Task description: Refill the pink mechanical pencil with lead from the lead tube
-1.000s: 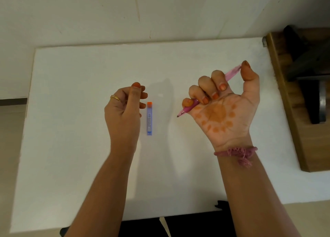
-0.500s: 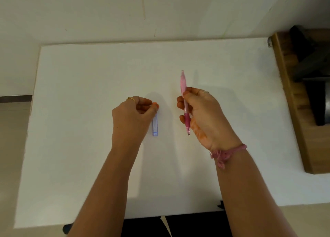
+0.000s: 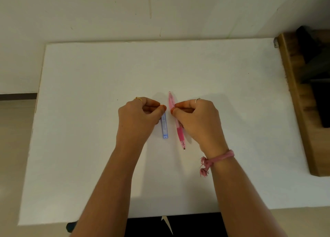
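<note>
Nearest me, at six o'clock, I see two bare forearms reaching up over the white table; the right wrist wears one pink thread bracelet. Half a second ago the right hand held the pencil lifted and upright in the air; now the one pink mechanical pencil lies low along the table surface, tip toward six o'clock, cap end toward twelve. My right hand is curled, thumb and forefinger pinching the pencil's upper barrel, one ring on a finger. My left hand stays almost where it was, fingers curled, thumb and fingertip pinched at the top end of the one blue lead tube, which lies flat on the table just beside the pencil at its nine o'clock, running parallel to it; the tube's cap is hidden under the fingertips. This hand carries one gold ring too. Farther off, at two to three o'clock, a wooden shelf borders the table, and at twelve stands the pale wall.
</note>
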The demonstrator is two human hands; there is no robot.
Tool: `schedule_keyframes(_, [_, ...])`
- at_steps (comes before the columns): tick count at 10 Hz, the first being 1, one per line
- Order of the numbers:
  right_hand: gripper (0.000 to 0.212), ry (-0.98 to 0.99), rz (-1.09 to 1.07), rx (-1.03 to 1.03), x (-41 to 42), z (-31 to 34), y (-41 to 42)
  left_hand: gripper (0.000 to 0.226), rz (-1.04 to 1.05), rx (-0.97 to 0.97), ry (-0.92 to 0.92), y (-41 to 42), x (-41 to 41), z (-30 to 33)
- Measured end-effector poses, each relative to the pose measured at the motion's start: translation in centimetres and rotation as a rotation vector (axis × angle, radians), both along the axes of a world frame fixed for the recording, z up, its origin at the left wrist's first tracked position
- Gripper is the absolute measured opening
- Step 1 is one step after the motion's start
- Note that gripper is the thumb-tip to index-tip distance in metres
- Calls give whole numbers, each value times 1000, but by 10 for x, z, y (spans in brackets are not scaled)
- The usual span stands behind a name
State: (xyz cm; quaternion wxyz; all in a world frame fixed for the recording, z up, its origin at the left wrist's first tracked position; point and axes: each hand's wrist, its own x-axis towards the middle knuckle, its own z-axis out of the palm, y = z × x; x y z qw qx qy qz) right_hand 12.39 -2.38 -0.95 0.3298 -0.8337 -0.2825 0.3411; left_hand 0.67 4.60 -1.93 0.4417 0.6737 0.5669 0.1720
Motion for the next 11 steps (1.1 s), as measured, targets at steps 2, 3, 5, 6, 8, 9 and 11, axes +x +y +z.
schedule_keyframes(2, [21, 65, -17, -7, -1, -3, 1, 11, -20, 9, 21, -1, 2, 0])
schedule_keyframes(3, [22, 78, -15, -9, -1, -4, 1, 11, -14, 20, 22, -2, 1, 0])
schedule_keyframes(5, [22, 58, -3, -7, -1, -4, 1, 13, 7, 29, 19, -3, 3, -1])
schedule_keyframes(6, [22, 108, -30, 6, 1, -4, 0, 11, 19, 36, 4, -3, 3, -1])
schedule_keyframes(8, [14, 138, -65, 32, 7, -3, 0, 15, 14, 118, 29, -1, 3, -1])
schedule_keyframes(9, [12, 141, -52, 46, 9, -4, 0, 10, 3, 169, 27, 0, 4, 0])
schedule_keyframes(11, [15, 114, -59, 53, 6, -3, 2, 7, 6, 236, -20, -2, 3, 3])
